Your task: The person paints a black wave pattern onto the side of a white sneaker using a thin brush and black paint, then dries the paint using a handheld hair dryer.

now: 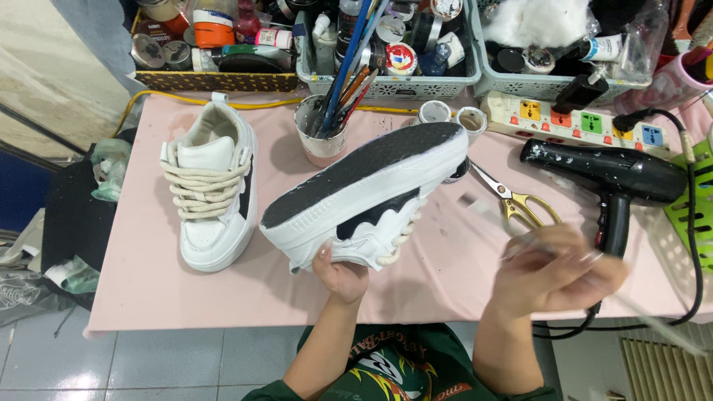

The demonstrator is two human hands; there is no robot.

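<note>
White leather sneaker [369, 200] held tilted above the pink bench [445, 275], its dark gritty sole turned upward.

The shoe is gripped from beneath by the left hand [340, 273], fingers closed on its side (black panel, cream laces). A thin, blurred brush-like stick [535, 241] is pinched in the right hand [555, 276]. Its laced twin [212, 197] stands left; gold-handled scissors [512, 200] and a black hairdryer [609, 182] lie right.

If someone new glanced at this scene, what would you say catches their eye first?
Probably the white sneaker tipped sole-up above the pink table, held from below in the left hand. Its mate stands upright at the left. The right hand is blurred near a black hairdryer and gold-handled scissors.
</note>
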